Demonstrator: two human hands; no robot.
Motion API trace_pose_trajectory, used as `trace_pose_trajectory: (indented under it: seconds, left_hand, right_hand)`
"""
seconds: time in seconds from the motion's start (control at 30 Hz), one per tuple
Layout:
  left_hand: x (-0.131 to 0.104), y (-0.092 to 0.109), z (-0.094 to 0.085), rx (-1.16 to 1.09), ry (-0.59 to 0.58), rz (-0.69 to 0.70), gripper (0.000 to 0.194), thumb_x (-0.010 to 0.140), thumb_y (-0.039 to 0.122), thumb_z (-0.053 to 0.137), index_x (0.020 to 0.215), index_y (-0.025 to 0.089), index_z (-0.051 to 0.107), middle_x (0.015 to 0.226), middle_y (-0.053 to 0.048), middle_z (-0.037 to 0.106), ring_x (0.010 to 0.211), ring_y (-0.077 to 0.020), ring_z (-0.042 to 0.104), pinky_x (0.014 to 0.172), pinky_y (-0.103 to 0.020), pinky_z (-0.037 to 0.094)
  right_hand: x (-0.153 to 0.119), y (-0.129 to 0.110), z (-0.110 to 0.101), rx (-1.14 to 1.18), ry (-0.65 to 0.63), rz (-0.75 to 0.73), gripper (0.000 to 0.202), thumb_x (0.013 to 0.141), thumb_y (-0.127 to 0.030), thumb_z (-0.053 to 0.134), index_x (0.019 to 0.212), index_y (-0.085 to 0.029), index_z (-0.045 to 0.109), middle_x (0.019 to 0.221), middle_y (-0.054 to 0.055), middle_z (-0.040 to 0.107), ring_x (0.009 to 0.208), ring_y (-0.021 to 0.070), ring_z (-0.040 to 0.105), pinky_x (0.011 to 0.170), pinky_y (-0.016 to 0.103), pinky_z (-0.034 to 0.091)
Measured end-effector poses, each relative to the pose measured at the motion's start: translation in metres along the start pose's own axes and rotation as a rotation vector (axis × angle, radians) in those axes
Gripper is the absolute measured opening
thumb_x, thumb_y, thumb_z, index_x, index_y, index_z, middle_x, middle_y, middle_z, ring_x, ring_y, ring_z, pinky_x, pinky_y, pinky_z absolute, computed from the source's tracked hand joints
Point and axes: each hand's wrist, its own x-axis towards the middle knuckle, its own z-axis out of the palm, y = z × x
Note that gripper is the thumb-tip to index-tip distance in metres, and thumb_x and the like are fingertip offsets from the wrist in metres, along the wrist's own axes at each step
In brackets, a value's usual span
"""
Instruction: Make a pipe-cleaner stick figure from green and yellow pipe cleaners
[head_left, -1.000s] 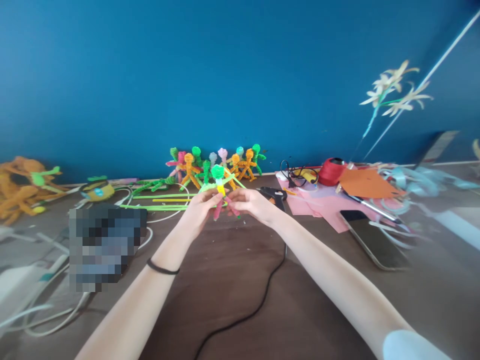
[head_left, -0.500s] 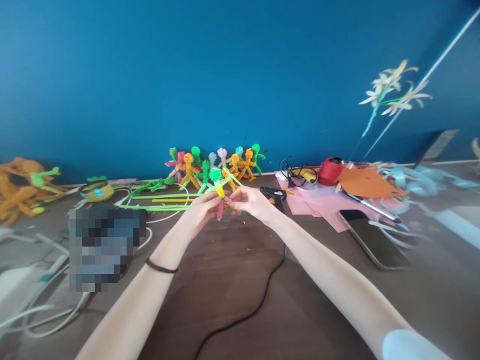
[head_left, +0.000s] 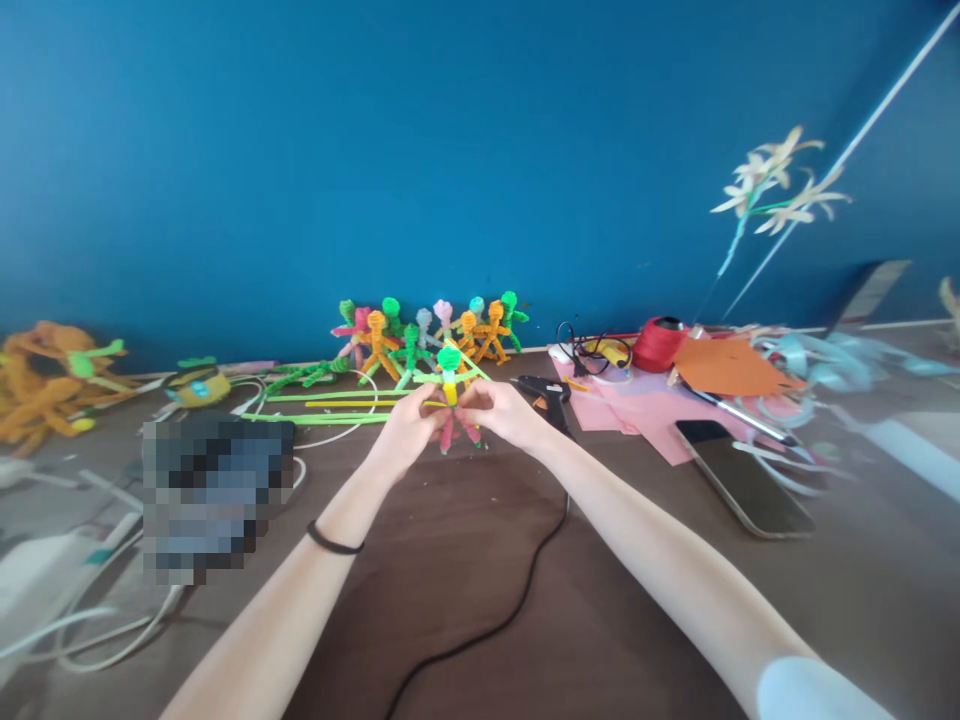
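Between my hands is a small pipe-cleaner figure (head_left: 451, 392) with a green head, a yellow body, pale green arms and pink legs. My left hand (head_left: 414, 425) is closed on its left side, with fingers partly hidden. From the right, my right hand (head_left: 498, 412) pinches it near the hip and leg. The figure stands upright, its legs spread below the fingers. Just behind it, a group of finished-looking pipe-cleaner figures (head_left: 383, 340) in orange, green, pink and pale blue stands against the wall. Loose green pipe cleaners (head_left: 330, 418) lie left of my hands.
A black glue gun (head_left: 553, 398) lies right of my hands, its cord (head_left: 517, 605) trailing forward. Further right are pink sheets (head_left: 664, 428), a red thread spool (head_left: 658, 343), orange paper (head_left: 735, 366) and a phone (head_left: 739, 478). Orange pipe-cleaner pieces (head_left: 45, 400) and cables sit left.
The figure has turned more upright and faces me, both pink legs now showing apart. My hands have shifted slightly right and lower along its body.
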Motion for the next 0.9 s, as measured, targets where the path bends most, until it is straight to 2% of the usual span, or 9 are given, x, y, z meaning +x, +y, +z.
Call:
trace_pose_trajectory:
  seconds: [0.1, 0.23, 0.33, 0.43, 0.57, 0.67, 0.73, 0.8, 0.9]
  left_hand:
    - [-0.002, 0.002, 0.001, 0.031, 0.003, 0.02, 0.012, 0.065, 0.018, 0.058, 0.075, 0.017, 0.053, 0.075, 0.001, 0.057, 0.052, -0.0124, 0.056, 0.05, -0.029, 0.047]
    - [0.0, 0.002, -0.003, 0.126, 0.024, 0.102, 0.01, 0.065, 0.015, 0.055, 0.074, 0.016, 0.058, 0.058, 0.003, 0.055, 0.046, -0.0099, 0.049, 0.05, -0.025, 0.04]
    - [0.001, 0.001, -0.007, 0.138, 0.036, 0.131, 0.014, 0.064, 0.016, 0.058, 0.077, 0.015, 0.062, 0.051, 0.003, 0.052, 0.044, -0.0088, 0.043, 0.049, -0.025, 0.035]
    - [0.001, -0.001, -0.008, 0.065, 0.021, 0.101, 0.022, 0.062, 0.019, 0.062, 0.083, 0.014, 0.064, 0.056, 0.002, 0.055, 0.044, -0.007, 0.04, 0.045, -0.023, 0.03]
    - [0.001, -0.004, -0.008, -0.036, -0.063, 0.048, 0.029, 0.059, 0.022, 0.067, 0.086, 0.012, 0.067, 0.055, 0.002, 0.054, 0.044, -0.0054, 0.037, 0.043, -0.022, 0.024]
    - [0.002, -0.004, -0.011, -0.139, -0.119, -0.022, 0.029, 0.059, 0.022, 0.068, 0.086, 0.013, 0.068, 0.055, 0.0, 0.058, 0.045, -0.007, 0.043, 0.047, -0.023, 0.03]
    - [0.004, -0.004, -0.015, -0.245, -0.063, -0.068, 0.025, 0.056, 0.02, 0.069, 0.08, 0.013, 0.069, 0.073, -0.007, 0.067, 0.063, -0.0146, 0.058, 0.058, -0.027, 0.04]
    - [0.007, -0.005, -0.021, -0.284, 0.05, -0.091, 0.022, 0.053, 0.017, 0.07, 0.075, 0.013, 0.069, 0.083, -0.01, 0.07, 0.08, -0.0188, 0.062, 0.071, -0.028, 0.043]
    - [0.011, -0.006, -0.032, -0.311, 0.091, -0.097, 0.024, 0.054, 0.017, 0.069, 0.078, 0.013, 0.07, 0.088, -0.011, 0.07, 0.082, -0.0183, 0.063, 0.078, -0.029, 0.044]
  right_hand:
    - [-0.001, -0.001, 0.002, -0.033, -0.002, -0.028, 0.02, 0.07, -0.032, 0.064, 0.069, -0.016, 0.051, 0.047, -0.005, 0.055, 0.048, 0.0099, 0.051, 0.057, 0.025, 0.04]
    - [-0.001, -0.005, 0.0, -0.096, 0.013, -0.001, 0.022, 0.071, -0.036, 0.062, 0.071, -0.015, 0.056, 0.056, -0.001, 0.06, 0.056, 0.012, 0.056, 0.054, 0.024, 0.041]
    - [0.002, -0.008, -0.005, -0.1, 0.147, 0.048, 0.024, 0.075, -0.038, 0.056, 0.076, -0.014, 0.059, 0.07, 0.003, 0.064, 0.057, 0.0124, 0.058, 0.051, 0.024, 0.042]
    - [0.003, -0.011, -0.011, 0.022, 0.263, 0.084, 0.02, 0.075, -0.032, 0.057, 0.087, -0.016, 0.056, 0.07, 0.001, 0.063, 0.052, 0.0112, 0.058, 0.047, 0.023, 0.044]
    - [0.003, -0.017, -0.013, 0.086, 0.232, 0.053, 0.013, 0.069, -0.02, 0.061, 0.08, -0.015, 0.058, 0.062, 0.0, 0.062, 0.051, 0.0113, 0.058, 0.049, 0.024, 0.046]
    - [0.003, -0.021, -0.013, 0.091, 0.238, 0.061, 0.008, 0.067, -0.013, 0.06, 0.075, -0.014, 0.059, 0.059, 0.0, 0.062, 0.051, 0.0116, 0.058, 0.052, 0.025, 0.047]
    - [0.003, -0.022, -0.016, 0.119, 0.255, 0.077, 0.009, 0.066, -0.012, 0.059, 0.075, -0.014, 0.06, 0.059, 0.0, 0.063, 0.051, 0.0122, 0.059, 0.052, 0.025, 0.047]
    - [0.004, -0.023, -0.021, 0.152, 0.292, 0.083, 0.009, 0.065, -0.013, 0.06, 0.074, -0.015, 0.06, 0.061, 0.001, 0.064, 0.052, 0.0129, 0.06, 0.052, 0.026, 0.047]
    - [0.007, -0.026, -0.036, 0.18, 0.363, 0.063, 0.009, 0.064, -0.016, 0.062, 0.073, -0.015, 0.06, 0.062, 0.002, 0.064, 0.055, 0.0133, 0.06, 0.054, 0.026, 0.048]
